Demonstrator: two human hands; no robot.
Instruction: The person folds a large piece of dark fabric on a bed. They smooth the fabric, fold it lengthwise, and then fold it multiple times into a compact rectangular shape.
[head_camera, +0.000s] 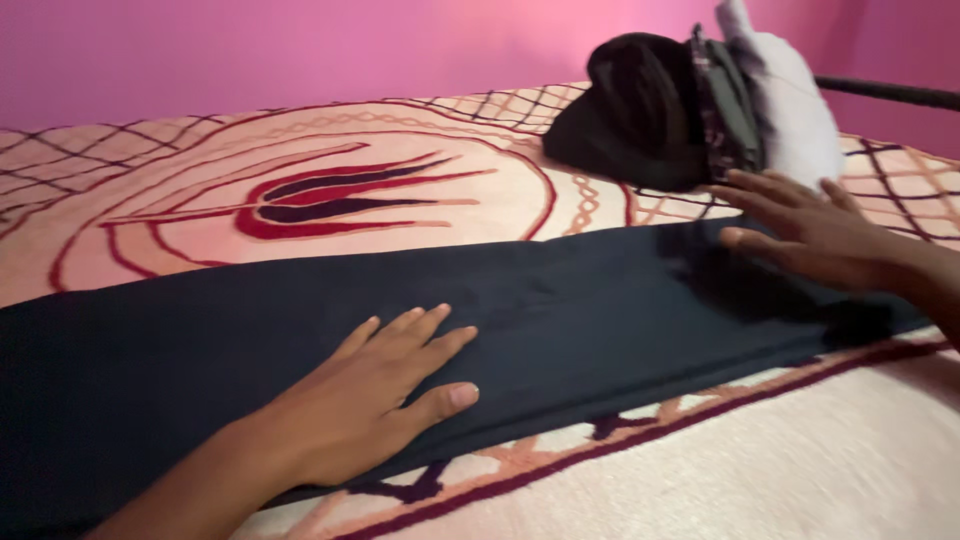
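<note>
I see left hand (385, 395) flat, fingers spread, palm pressing dark folded cloth (560, 310) laid lengthwise across patterned bedspread (300, 180). Right hand (815, 235) open too — fingers extended, hovering low at cloth's far end, contact unclear — near heap of clothes (690, 105).

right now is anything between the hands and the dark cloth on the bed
Nothing visible. The left hand lies flat on the dark cloth, fingers spread. The right hand is at the cloth's far end, at or just above it; contact is unclear. The pile of clothes sits beyond that hand, on the blanket, not between.
</note>
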